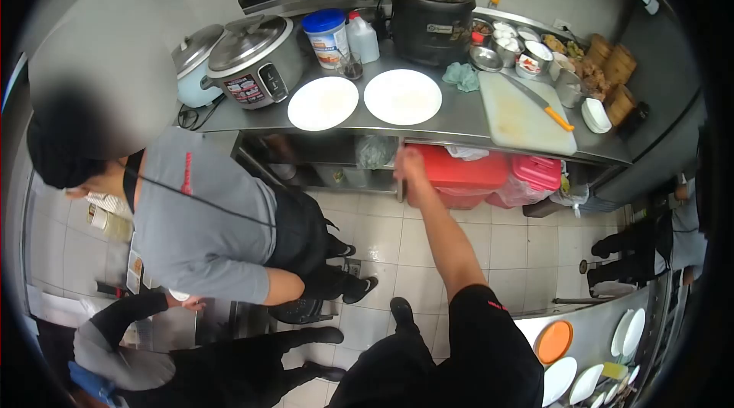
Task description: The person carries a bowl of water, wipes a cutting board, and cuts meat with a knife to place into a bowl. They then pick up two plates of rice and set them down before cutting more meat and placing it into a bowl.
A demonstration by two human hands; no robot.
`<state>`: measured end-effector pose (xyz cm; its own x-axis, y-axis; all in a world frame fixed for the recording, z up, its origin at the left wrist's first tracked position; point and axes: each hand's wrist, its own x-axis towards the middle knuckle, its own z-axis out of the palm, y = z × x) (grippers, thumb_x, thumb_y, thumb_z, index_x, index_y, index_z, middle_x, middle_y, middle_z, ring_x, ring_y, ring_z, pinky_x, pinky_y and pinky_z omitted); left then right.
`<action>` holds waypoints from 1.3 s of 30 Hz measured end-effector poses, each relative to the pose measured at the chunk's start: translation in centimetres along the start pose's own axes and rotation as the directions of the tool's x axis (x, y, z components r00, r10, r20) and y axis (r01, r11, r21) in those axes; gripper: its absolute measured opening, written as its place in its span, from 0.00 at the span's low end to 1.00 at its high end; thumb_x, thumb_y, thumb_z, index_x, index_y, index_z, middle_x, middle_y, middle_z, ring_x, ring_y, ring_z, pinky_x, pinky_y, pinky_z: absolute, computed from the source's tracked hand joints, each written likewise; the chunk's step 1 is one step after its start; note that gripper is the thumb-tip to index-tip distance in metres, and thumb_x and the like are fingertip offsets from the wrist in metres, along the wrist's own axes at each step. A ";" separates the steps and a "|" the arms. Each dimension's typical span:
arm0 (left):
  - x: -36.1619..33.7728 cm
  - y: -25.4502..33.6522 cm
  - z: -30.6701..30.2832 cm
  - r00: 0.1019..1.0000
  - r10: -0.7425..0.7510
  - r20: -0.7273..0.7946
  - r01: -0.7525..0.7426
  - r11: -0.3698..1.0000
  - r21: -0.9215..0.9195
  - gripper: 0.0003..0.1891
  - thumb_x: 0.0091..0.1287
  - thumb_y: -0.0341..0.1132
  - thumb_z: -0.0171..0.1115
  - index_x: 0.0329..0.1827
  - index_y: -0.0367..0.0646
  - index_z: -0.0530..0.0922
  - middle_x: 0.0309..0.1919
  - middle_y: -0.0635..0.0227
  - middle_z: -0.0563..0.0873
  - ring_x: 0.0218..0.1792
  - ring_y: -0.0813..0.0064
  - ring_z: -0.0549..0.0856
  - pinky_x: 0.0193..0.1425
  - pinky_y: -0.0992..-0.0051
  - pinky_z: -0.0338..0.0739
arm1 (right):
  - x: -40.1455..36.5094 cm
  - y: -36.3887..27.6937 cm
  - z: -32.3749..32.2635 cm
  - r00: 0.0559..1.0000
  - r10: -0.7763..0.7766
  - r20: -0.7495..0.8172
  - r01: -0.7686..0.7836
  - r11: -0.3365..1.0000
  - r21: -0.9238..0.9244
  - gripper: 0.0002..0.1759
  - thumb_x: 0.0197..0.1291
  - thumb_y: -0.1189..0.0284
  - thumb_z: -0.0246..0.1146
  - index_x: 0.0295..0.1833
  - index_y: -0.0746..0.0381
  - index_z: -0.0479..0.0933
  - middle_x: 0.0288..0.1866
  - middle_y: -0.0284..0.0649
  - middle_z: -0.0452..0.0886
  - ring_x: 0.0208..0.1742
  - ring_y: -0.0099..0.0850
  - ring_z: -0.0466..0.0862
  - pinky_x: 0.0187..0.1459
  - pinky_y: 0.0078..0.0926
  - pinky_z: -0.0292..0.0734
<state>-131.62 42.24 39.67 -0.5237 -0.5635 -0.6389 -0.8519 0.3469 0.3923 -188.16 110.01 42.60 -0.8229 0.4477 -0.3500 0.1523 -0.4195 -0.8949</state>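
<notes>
My right hand (410,163) is held out at the end of my bare forearm, just below the counter's front edge. It overlaps the left end of a red lidded bin (466,169) on the lower shelf; contact is unclear. The fingers are small and smeared, so their pose and anything in them cannot be made out. Above it on the steel counter lie two white plates (403,97) (323,103). To its left a clear plastic bag (375,152) sits on the shelf. My left hand is not visible.
Rice cookers (252,60), a blue-lidded tub (325,37) and a black pot (432,22) line the counter. A knife (539,102) lies on the cutting board (516,121). Two people (206,217) (153,362) stand at left, another at far right. An orange plate (553,342) is lower right.
</notes>
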 end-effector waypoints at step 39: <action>8.1 78.4 43.7 0.905 0.410 0.111 -0.068 0.398 -0.915 0.20 0.71 0.58 0.48 0.34 0.50 0.72 0.18 0.71 0.72 0.16 0.76 0.69 0.19 0.75 0.58 | -31.9 -7.3 -17.4 0.742 -0.092 -0.665 0.285 0.940 0.188 0.17 0.56 0.74 0.57 0.50 0.72 0.71 0.34 0.47 0.80 0.21 0.33 0.79 0.13 0.29 0.66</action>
<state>-202.69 97.65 36.32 -0.8233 -0.2847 -0.4910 -0.3041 -0.5092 0.8052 -153.51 112.55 55.42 -0.2604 0.8954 -0.3612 -0.1948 -0.4151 -0.8887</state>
